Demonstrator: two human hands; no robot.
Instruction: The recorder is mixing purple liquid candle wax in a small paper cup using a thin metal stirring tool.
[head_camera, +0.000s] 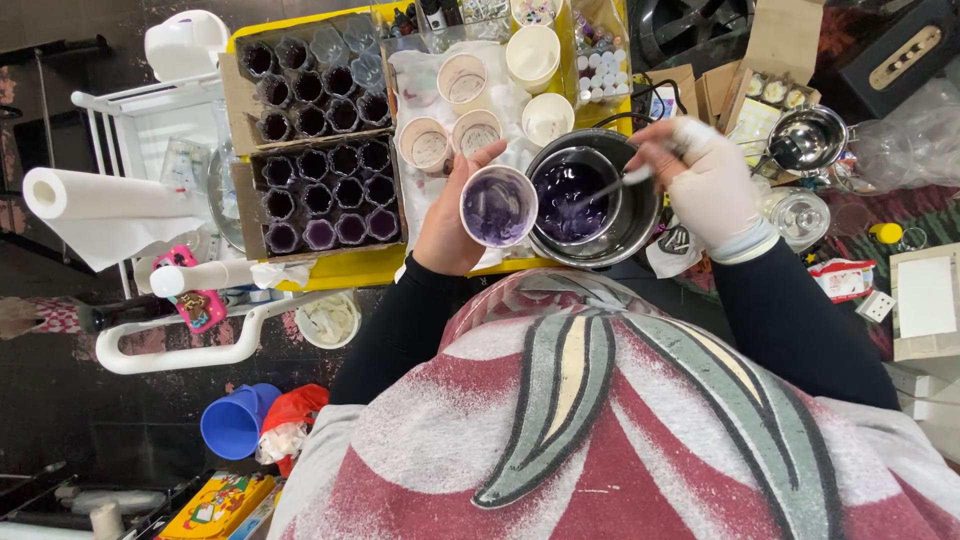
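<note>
1. Far left of the left hand: paper towel roll; nearer, two cardboard trays of dark purple-filled moulds on the yellow table.
2. Left hand, bare, fingers clamped around a white paper cup with purple liquid inside, held just beside the pot.
3. Beyond the left hand: several white cups, some purple-stained.
4. Between the hands: metal pot holding dark purple liquid.
5. Right hand, white-gloved, fingers closed on a white stirrer whose tip dips into the pot.
6. Right of the right hand: small steel bowl.
</note>
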